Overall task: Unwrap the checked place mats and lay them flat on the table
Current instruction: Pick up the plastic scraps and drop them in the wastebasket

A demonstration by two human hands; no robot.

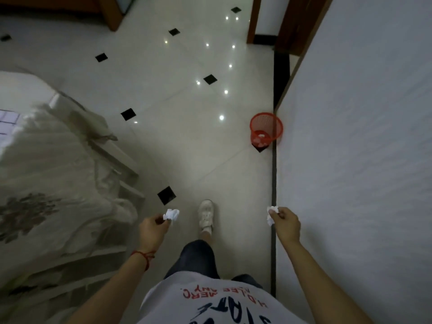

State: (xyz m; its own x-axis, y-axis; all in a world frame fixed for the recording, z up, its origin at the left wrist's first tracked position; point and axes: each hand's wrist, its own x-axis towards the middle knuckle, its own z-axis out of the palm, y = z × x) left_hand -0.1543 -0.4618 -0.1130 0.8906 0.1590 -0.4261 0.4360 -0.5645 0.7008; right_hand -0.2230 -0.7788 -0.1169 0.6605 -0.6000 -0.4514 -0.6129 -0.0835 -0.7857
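Observation:
My left hand [153, 231] pinches a crumpled white paper wad [171, 214] between its fingertips, low and left of centre. My right hand [287, 223] holds a second crumpled white paper piece [271, 215] close to the white wall. Both arms are stretched forward over the tiled floor. No checked place mats show in this view; a checked patch [8, 121] peeks out at the far left on the covered table.
A red mesh waste basket [266, 129] with white scraps inside stands on the floor against the wall [362, 160], ahead and right. A table under a pale floral cloth [46, 183] fills the left. My white shoe [206, 213] steps on glossy tiles. Wooden door frames [253, 19] stand farther ahead.

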